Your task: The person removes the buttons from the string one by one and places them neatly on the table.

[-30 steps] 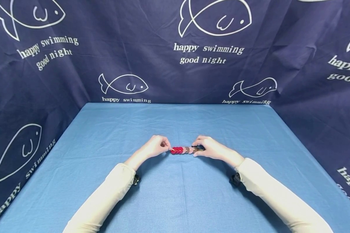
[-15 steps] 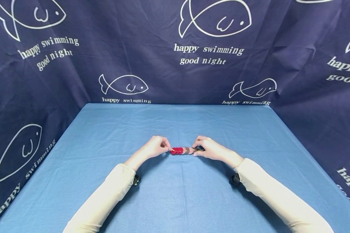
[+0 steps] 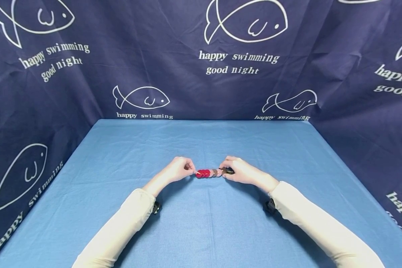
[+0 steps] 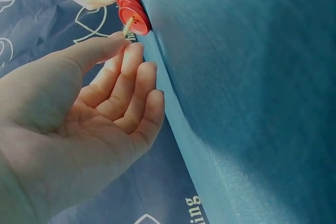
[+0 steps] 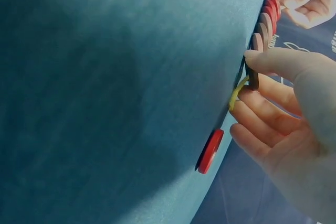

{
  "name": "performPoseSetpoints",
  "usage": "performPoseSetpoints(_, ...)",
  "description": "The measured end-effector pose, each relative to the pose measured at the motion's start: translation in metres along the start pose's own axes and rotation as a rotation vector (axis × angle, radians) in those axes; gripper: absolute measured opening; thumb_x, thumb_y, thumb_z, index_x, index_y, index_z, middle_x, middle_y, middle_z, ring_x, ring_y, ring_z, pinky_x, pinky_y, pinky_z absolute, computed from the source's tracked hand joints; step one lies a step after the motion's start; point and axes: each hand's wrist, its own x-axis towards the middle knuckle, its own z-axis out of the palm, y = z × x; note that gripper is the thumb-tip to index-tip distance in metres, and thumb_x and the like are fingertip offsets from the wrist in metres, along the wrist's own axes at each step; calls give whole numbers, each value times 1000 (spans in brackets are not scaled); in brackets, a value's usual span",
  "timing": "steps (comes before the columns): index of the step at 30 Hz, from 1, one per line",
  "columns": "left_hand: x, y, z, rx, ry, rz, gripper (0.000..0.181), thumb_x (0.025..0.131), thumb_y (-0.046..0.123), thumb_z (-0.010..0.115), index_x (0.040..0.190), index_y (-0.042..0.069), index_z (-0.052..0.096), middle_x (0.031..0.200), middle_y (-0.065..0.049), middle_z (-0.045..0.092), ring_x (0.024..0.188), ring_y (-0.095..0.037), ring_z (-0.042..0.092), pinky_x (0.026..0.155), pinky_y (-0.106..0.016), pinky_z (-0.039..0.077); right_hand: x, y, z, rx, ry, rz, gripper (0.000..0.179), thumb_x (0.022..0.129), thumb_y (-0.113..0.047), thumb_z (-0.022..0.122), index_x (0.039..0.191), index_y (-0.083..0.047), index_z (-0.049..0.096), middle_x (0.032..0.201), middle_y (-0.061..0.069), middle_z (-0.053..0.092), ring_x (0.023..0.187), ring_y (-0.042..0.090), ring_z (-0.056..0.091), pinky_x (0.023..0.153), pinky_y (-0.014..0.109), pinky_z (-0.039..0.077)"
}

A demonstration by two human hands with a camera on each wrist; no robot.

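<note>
While hands (image 3: 180, 168) (image 3: 240, 170) pinch, string (image 4: 127, 27) threads buttons (image 3: 211, 173).

Head downward, wrist views near, buttons (image 3: 206, 173) shared

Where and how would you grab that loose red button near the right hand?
I'd pinch opposite edges of its rim from above: the loose red button seems to lie flat on the blue cloth, leaving its top and rim exposed but little room beneath. The right hand is nearest, but it holds a dark button.
</note>
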Motion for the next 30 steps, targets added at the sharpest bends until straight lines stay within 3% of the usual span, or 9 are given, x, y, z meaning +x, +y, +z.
performPoseSetpoints(17, 0, -3, 0, 2, 3, 10, 6, 82, 6, 64, 78, 7, 68, 70, 0, 65, 56, -3, 52, 59, -19, 45, 1, -3, -3, 8, 15, -14, 23, 79, -4, 68, 102, -3, 67, 88, 5, 57, 76, 15, 53, 68, 28, 46)
performPoseSetpoints(30, 1, -1, -2, -22, -26, -36, 8, 82, 4, 61, 79, 7, 67, 71, 0, 66, 54, -4, 54, 59, -20, 46, 0, -3, -5, 15, 27, -23, 25, 79, -2, 66, 104, -1, 68, 91, 7, 58, 77, 17, 54, 69, 27, 46)
